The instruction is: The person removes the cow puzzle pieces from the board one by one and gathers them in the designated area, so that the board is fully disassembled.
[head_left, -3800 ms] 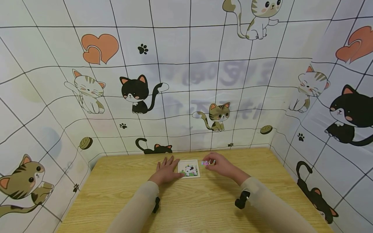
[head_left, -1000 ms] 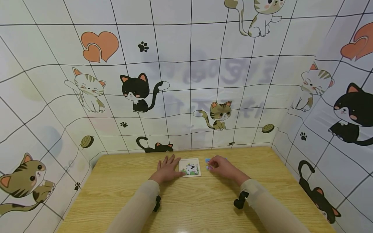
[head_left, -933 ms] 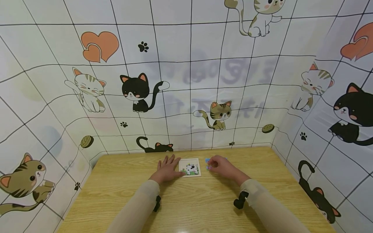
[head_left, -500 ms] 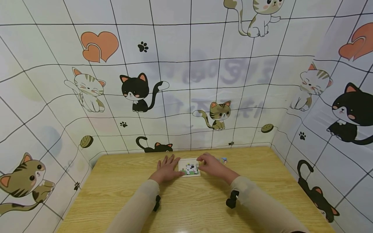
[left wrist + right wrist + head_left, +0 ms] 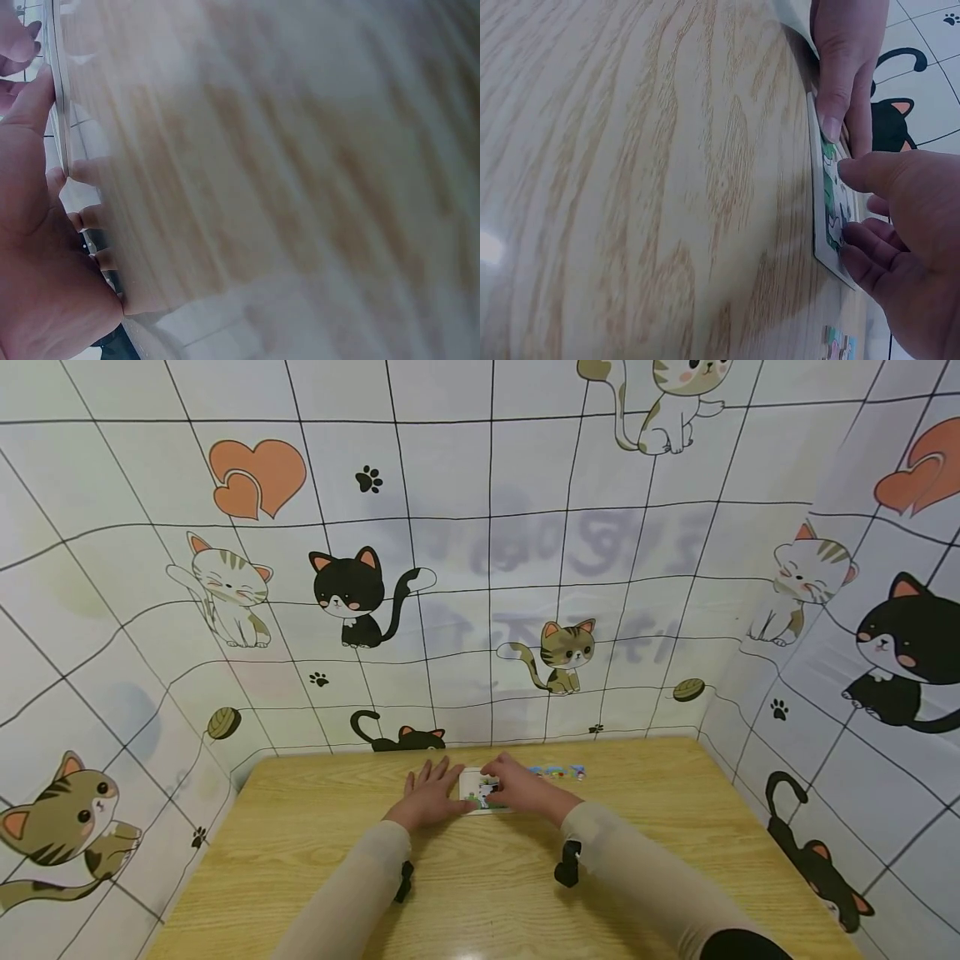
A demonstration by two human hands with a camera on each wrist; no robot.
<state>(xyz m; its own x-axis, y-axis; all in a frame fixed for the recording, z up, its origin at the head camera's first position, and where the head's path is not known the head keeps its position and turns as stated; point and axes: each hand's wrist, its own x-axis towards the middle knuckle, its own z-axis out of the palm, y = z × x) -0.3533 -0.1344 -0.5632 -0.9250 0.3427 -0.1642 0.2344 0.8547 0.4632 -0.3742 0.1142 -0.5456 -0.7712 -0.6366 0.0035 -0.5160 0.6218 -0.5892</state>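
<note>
Foreground: beige sleeves (image 5: 348,893) extend forward over a wood-grained desk (image 5: 480,893), a small black device (image 5: 567,864) beneath each forearm near the wrist. Middle ground: the left hand (image 5: 427,799) lies on the desk with fingers straight and spread, its thumb touching the near left part of a pale, square puzzle tray (image 5: 471,769). The right hand (image 5: 522,783) reaches over the tray's right side, thumb and fingers bent and touching it; whether they pinch a piece cannot be told, the fingertips covering the spot. The tray lies flat between the two hands and contains a partly hidden picture of a black-and-white cow (image 5: 486,792) on green. A short row of small, mostly blue puzzle pieces (image 5: 556,772) lies on the desk just beyond the right hand, to the tray's right. Background: a white wall covering (image 5: 450,460) with dark grid lines, printed with cats, hearts and paw prints
</note>
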